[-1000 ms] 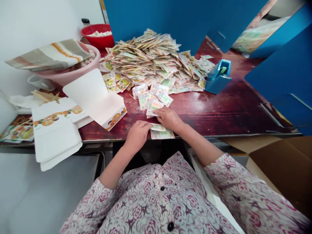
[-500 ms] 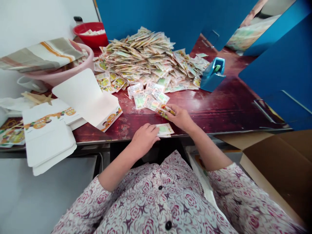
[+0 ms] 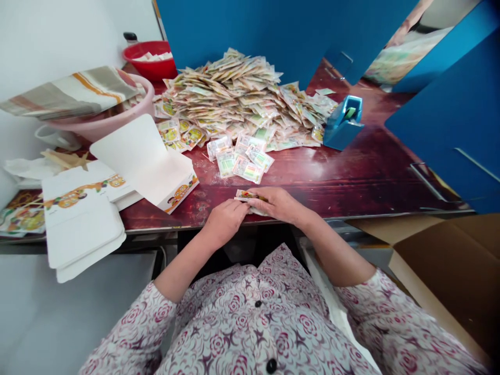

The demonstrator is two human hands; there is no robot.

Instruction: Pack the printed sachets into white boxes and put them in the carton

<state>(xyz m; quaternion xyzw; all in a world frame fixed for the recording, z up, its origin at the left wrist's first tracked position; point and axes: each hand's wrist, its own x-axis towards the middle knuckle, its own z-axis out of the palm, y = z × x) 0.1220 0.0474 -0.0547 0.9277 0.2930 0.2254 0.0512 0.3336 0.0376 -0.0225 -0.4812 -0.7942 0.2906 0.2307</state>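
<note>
Close to the table's front edge, my right hand (image 3: 282, 204) is closed on a small printed packet (image 3: 245, 195) with a colourful face. My left hand (image 3: 226, 221) meets it from the left, its fingers bent and pressed against the packets; a second packet lies beneath, mostly covered by my hands. Just beyond them, several loose packets (image 3: 247, 170) lie overlapping with their pale, green-striped sides up. Behind these rises a big heap of the same packets (image 3: 230, 91). An open white box (image 3: 156, 169) with an orange printed edge stands left of my hands.
Flat white cartons (image 3: 82, 219) overhang the table's left front edge. Behind them are a pink basin (image 3: 146, 101) under a striped cloth, a white cup (image 3: 58, 136) and a red basin (image 3: 152, 67). A blue tape dispenser (image 3: 341, 127) stands right of the heap; a cardboard box (image 3: 441, 260) is lower right.
My right hand has drawn a packet from the loose group back towards me, over the one at the table edge. My left hand has moved slightly left and stays beside it.
</note>
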